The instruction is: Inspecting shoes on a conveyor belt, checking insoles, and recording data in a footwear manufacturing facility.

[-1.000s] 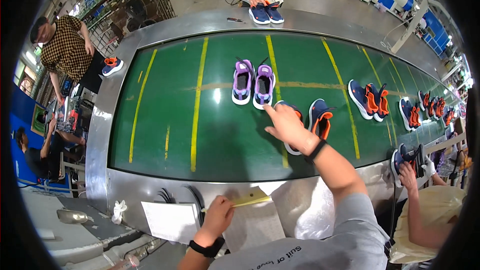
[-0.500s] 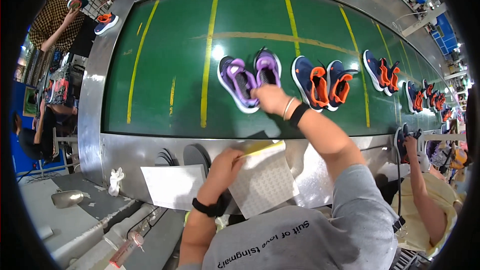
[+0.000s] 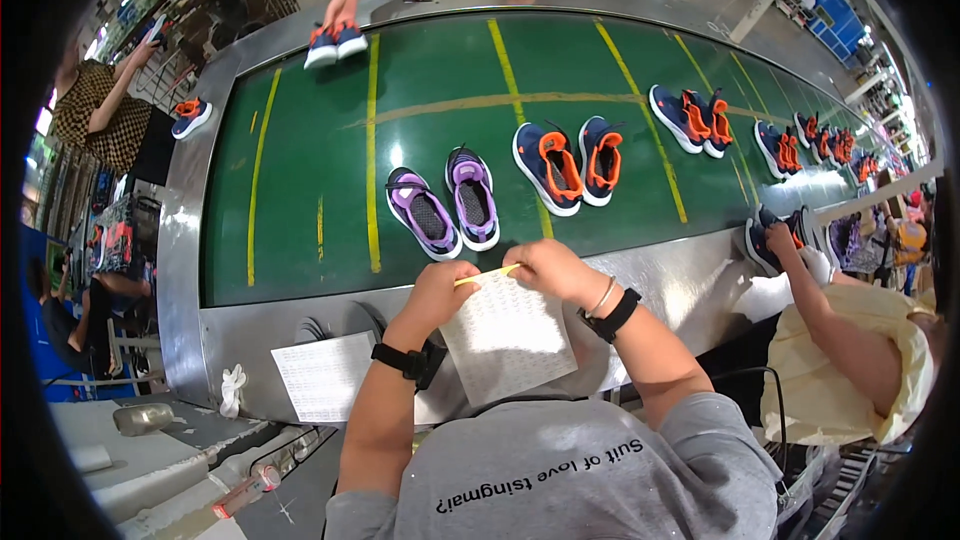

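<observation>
A white sheet of small printed labels (image 3: 510, 340) hangs over the near metal edge, with a thin yellow strip showing along its top. My left hand (image 3: 438, 295) pinches the top left corner, and my right hand (image 3: 553, 270) grips the top right. Just beyond my hands, on the green conveyor belt (image 3: 310, 140), stands a pair of purple and black shoes, the left shoe (image 3: 408, 190) and the right shoe (image 3: 470, 172) side by side with toes pointing away. Neither hand touches them.
Navy and orange shoes (image 3: 535, 165) stand in pairs along the belt to the right. Across the belt, a co-worker's hand (image 3: 342, 8) holds another pair (image 3: 335, 45). A second printed sheet (image 3: 322, 372) and dark insoles (image 3: 350, 318) lie left of me. Another person (image 3: 850, 350) works at right.
My right hand has left the purple shoe and come back to the label sheet. A co-worker has appeared across the belt with a pair of shoes. My view has shifted.
</observation>
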`<state>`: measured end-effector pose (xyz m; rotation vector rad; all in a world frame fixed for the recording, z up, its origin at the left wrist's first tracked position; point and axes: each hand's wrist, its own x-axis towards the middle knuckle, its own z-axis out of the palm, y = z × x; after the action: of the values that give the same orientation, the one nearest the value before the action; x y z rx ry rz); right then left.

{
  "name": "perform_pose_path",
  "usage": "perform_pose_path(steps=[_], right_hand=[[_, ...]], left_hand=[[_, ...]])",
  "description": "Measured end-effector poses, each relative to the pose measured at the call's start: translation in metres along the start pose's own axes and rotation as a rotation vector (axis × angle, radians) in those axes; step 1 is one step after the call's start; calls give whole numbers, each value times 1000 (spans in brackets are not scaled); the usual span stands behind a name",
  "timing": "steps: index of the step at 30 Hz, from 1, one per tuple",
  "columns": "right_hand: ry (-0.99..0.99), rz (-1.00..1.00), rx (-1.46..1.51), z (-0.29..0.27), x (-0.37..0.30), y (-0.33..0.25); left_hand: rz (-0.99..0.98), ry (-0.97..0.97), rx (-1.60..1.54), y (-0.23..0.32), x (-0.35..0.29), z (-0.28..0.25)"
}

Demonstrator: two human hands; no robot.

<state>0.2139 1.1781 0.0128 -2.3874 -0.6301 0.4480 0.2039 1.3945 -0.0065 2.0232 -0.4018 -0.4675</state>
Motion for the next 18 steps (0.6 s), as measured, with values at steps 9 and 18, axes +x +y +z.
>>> perform_pose_path(steps=[9,18], right_hand=[[336,-269,-163,12,-16,-19],[423,-405,-606,33,-23,-27]], left_hand=[[87,3,111,-1,1,8],[-69,-247,-56,-7,11,3]])
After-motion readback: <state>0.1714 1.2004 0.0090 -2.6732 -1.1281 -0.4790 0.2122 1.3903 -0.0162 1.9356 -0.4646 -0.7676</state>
